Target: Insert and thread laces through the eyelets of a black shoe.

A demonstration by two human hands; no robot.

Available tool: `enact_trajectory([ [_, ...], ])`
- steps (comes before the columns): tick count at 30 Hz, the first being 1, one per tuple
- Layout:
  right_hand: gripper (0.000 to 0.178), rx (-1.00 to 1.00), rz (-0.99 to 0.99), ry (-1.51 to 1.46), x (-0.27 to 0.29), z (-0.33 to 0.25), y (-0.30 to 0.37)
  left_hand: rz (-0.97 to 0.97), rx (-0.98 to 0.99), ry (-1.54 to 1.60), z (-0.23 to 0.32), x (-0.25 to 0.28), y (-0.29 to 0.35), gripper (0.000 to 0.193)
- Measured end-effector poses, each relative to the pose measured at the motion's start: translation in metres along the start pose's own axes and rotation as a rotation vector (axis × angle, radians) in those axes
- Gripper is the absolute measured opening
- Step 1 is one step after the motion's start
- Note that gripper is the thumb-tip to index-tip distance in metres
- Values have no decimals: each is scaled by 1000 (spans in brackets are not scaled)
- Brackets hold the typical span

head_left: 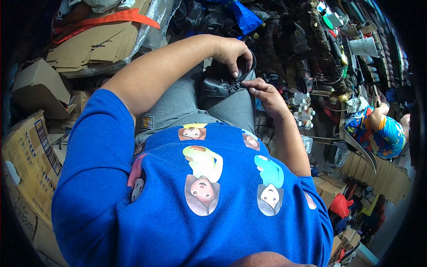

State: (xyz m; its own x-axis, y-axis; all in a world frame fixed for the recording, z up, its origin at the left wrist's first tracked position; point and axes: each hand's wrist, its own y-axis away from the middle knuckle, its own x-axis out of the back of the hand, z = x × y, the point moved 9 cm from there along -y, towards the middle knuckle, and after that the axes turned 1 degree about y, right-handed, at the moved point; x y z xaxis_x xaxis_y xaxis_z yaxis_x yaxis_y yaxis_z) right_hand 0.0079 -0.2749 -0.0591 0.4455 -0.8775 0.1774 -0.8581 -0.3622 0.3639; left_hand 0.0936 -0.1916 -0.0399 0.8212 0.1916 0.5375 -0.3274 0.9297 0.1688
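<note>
A small black leather shoe (pixel 219 84) rests on my lap, over grey trousers (pixel 178 104). My left hand (pixel 233 52) grips the shoe's upper rim from above, thumb pressed down on the opening. My right hand (pixel 263 92) pinches something thin at the shoe's right side, fingers closed; what it pinches is too small to tell. My blue printed shirt (pixel 209 200) fills the lower half of the view.
Flattened cardboard and boxes (pixel 89 49) pile up at the left. Dark shoes and a blue bag (pixel 242 18) lie beyond my knees. Small white bottles (pixel 302 111) stand at the right. Another person in a colourful shirt (pixel 380 131) sits at the far right.
</note>
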Motion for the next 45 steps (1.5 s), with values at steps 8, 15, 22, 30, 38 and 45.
enact_trajectory([
  [8, 19, 143, 341, 310, -6, -20, 5, 113, -22, -138, 6, 3, 8, 55],
  [15, 24, 177, 343, 529, -6, -46, 15, 156, 190, -474, -22, 20, 95, 26],
  [22, 31, 168, 363, 699, -19, -52, 25, 835, 459, -599, -75, 88, 178, 17],
  [30, 38, 239, 424, 921, -34, -57, 35, 607, 62, -352, 22, 2, 114, 17],
  [38, 34, 124, 379, 708, -18, -37, 28, 710, 98, -446, 19, 4, 97, 13],
  [45, 31, 68, 261, 447, 0, -25, 13, 590, -33, -182, 3, -4, 79, 15],
])
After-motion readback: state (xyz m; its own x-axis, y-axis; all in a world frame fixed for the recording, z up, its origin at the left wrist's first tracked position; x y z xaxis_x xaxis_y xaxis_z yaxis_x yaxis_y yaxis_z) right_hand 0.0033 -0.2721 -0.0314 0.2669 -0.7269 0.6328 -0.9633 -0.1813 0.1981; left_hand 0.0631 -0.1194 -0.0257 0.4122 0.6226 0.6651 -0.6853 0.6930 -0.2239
